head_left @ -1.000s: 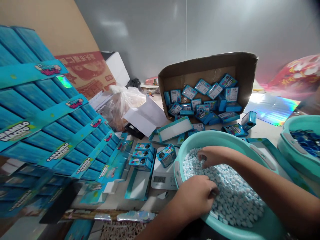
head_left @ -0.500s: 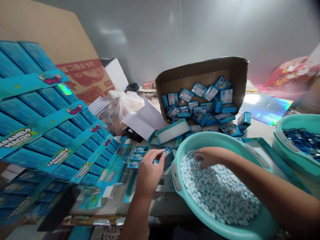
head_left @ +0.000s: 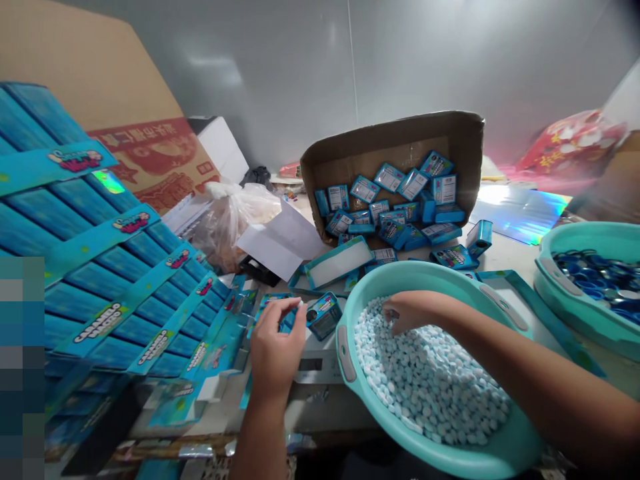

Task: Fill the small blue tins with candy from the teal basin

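My left hand (head_left: pixel 278 341) is raised over the near tabletop, its thumb and index finger bent together in a pinch. A tiny white spot shows at the fingertips; I cannot tell whether it is a candy. Just right of those fingers stands a small blue box (head_left: pixel 325 316) with printed sides. More small blue boxes (head_left: pixel 270 303) lie partly hidden behind the hand. My right hand (head_left: pixel 407 312) reaches into a turquoise basin (head_left: pixel 367 407), its fingers curled into the white and pale blue candies (head_left: pixel 440 387). Its fingertips are partly hidden.
Stacked blue display cartons (head_left: pixel 125 293) rise at the left. A tipped brown cardboard box (head_left: pixel 393 137) holds several small blue boxes. At the right, another turquoise basin (head_left: pixel 555 280) contains shiny blue round pieces. A knotted plastic bag (head_left: pixel 235 220) sits behind an open white carton (head_left: pixel 280 240).
My left hand has drawn back to the left, away from the small blue box, which now shows more fully. My right hand stays in the candies. The whole view has shifted slightly.
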Demonstrator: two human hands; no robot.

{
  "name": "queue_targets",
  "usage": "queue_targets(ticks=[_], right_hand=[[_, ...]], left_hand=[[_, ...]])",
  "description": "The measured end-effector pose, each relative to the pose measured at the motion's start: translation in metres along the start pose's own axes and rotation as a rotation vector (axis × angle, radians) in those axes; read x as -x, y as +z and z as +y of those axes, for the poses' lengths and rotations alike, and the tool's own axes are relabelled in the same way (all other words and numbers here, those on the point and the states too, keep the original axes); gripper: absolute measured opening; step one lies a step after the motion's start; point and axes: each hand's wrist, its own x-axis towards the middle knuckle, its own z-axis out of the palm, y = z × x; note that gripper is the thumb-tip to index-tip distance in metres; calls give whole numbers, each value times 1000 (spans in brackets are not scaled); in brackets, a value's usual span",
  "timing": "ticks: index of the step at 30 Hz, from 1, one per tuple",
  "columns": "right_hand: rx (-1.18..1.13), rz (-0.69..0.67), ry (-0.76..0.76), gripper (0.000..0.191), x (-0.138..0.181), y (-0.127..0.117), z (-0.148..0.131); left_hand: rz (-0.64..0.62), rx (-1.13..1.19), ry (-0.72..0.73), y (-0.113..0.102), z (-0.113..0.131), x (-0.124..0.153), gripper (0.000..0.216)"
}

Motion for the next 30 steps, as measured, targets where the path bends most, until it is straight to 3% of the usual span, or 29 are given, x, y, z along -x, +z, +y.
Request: queue_targets(ticks=[4,9,16,23,30], right_hand=[[3,13,-11,41,0,1,1],[11,-2,-7,40,3,-2,-1],[24,12,4,37,4,-3,-2],[25,27,-12,33,2,0,-1],[22,29,-4,32,1,0,-1]], left_hand=[[101,-16,-39,-16,0,-5,17],[108,-32,-30,-28,3,-5,16],[16,-51,105,-19,11,0,9],[-9,-38,145,-20,8,0,7],[-126,85,316,-5,29,14,6]])
